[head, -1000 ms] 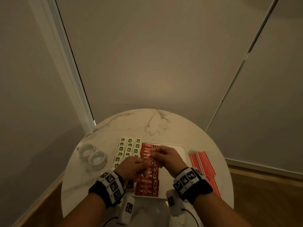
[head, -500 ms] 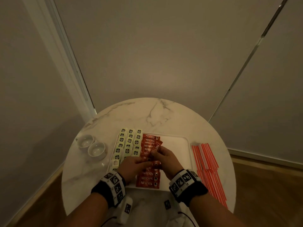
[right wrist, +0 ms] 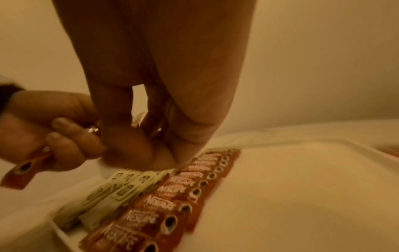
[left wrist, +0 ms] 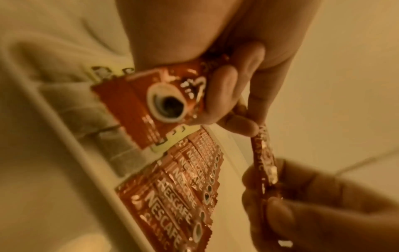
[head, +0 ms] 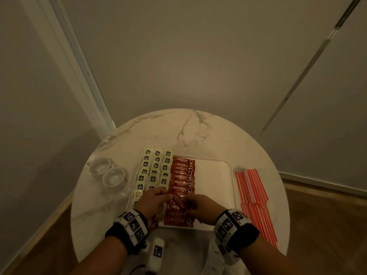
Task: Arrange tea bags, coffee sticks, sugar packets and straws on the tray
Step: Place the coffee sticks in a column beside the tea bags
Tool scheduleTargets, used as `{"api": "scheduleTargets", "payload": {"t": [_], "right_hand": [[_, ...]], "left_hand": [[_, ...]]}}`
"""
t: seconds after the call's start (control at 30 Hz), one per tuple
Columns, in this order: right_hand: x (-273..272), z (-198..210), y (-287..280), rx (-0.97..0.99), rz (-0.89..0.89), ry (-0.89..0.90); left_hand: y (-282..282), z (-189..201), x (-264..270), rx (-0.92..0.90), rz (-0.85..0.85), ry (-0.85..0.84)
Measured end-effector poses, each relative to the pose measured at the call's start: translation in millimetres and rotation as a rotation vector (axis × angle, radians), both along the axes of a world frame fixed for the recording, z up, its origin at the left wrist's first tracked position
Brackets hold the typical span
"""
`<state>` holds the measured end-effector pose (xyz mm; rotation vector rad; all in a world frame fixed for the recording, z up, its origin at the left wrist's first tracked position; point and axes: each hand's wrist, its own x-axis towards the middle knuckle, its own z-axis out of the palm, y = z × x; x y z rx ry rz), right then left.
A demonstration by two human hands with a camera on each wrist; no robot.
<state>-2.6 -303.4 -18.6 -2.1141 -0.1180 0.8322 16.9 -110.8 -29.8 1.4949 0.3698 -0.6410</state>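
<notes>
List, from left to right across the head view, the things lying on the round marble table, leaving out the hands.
Two white cups → green-tagged tea bags → red Nescafe coffee sticks → bare right part of the white tray → red and white straws.

Both forearms reach forward, banded at the wrists. The left hand [head: 154, 201] curls its fingers [left wrist: 224, 88] closed in a grip; the right hand [head: 200, 207] pinches just beside it.
</notes>
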Motion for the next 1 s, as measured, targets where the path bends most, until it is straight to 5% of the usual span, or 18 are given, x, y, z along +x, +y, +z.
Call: {"api": "scheduleTargets", "payload": {"t": [0.27,1.0], "right_hand": [[0,-31,-13,0.189,-0.595,0.010],[3,-66,-3,-0.129,-0.529,-0.120]], "left_hand": [[3,-6,3,0.177,-0.064,0.043],[19,5,4,0.100,0.012,0.038]]}}
